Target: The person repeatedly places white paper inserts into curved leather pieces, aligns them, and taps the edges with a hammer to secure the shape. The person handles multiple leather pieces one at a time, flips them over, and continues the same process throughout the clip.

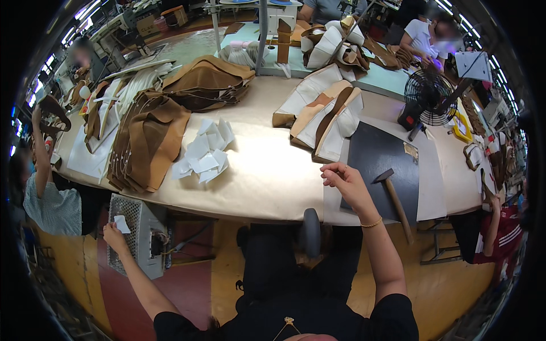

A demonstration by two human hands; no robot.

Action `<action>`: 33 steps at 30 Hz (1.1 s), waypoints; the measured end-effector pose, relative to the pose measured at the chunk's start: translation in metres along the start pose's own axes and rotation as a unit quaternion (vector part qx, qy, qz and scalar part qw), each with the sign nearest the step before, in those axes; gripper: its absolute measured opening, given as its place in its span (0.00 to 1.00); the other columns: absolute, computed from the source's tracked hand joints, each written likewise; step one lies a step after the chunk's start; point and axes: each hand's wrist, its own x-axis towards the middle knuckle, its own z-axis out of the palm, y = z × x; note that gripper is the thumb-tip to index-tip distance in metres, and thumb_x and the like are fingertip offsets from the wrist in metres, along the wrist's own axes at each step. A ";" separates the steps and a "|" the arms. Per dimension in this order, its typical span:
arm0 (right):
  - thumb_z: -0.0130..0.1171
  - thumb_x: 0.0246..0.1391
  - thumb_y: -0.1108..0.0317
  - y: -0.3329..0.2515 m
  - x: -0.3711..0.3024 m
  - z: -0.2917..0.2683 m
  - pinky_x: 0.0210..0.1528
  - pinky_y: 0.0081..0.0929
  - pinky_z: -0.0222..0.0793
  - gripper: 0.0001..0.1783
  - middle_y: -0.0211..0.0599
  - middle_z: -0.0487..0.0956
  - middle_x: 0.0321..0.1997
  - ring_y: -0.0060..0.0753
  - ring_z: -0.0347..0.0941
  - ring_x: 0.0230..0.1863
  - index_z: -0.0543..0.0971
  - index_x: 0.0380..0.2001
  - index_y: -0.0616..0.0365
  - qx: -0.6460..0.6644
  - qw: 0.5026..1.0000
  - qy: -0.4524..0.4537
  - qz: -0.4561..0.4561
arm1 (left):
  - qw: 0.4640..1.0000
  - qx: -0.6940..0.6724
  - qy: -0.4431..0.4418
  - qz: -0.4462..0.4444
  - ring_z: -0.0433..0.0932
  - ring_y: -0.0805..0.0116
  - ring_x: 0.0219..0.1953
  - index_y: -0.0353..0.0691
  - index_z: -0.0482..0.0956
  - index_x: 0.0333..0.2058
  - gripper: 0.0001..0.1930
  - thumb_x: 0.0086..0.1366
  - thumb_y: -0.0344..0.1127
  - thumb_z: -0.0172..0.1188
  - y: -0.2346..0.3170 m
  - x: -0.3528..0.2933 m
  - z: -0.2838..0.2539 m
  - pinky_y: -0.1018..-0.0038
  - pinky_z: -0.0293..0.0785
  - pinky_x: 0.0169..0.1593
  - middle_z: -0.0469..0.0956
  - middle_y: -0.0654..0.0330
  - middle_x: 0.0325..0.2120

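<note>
Out at the lower left, my left hand (116, 238) pinches a small white piece (121, 224) over a box with a perforated metal grille (121, 206), below the table edge. My right hand (350, 186) hovers over the table's near side, fingers curled together. Whether anything small is between them cannot be made out. Just beyond it lies a stack of brown and tan leather panels with white backing (327, 116). Loose white cut pieces (207, 150) are heaped left of the middle. To the right, a hammer (395, 202) rests partly on a black board (375, 162).
Brown leather panels (149, 139) lie stacked on the left, with another pile (207, 79) behind. A black fan (429, 96) stands at the right. A grey rounded pad (310, 233) sits at the table's front edge. Other people work on both sides and across.
</note>
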 end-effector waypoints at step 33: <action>0.63 0.54 0.69 -0.114 -0.093 -0.016 0.35 0.35 0.72 0.08 0.47 0.79 0.29 0.50 0.77 0.32 0.78 0.34 0.63 -0.401 0.890 -0.078 -0.204 | 0.098 -0.754 -0.625 -0.179 0.76 0.67 0.45 0.36 0.71 0.54 0.34 0.73 0.64 0.40 0.487 -0.212 -0.255 0.69 0.78 0.42 0.76 0.58 0.48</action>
